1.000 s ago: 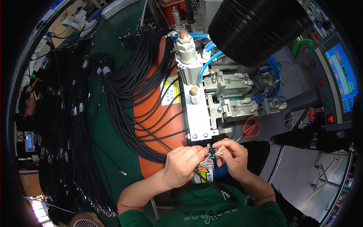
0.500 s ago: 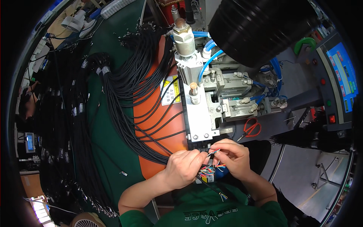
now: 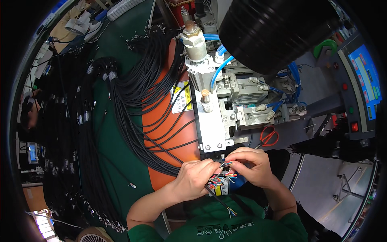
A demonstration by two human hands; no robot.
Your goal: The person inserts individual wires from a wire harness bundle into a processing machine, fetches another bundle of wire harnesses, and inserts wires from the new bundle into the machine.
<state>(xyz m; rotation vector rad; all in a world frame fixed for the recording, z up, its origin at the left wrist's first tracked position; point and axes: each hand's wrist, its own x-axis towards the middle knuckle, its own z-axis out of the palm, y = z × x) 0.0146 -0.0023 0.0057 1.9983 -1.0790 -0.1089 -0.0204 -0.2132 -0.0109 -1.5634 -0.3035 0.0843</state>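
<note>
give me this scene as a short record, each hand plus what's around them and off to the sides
left hand: fingers closed at thin multicoloured wires, grip partly hidden
right hand: thumb and forefinger pinching the wires
near body: black-sheathed cable end with bared coloured wires
beyond hands: silver metal machine with blue plastic tubes
left side: thick bundle of black cables across orange surface and dark green tabletop
right side: red-handled scissors, blue-lit screen
</note>
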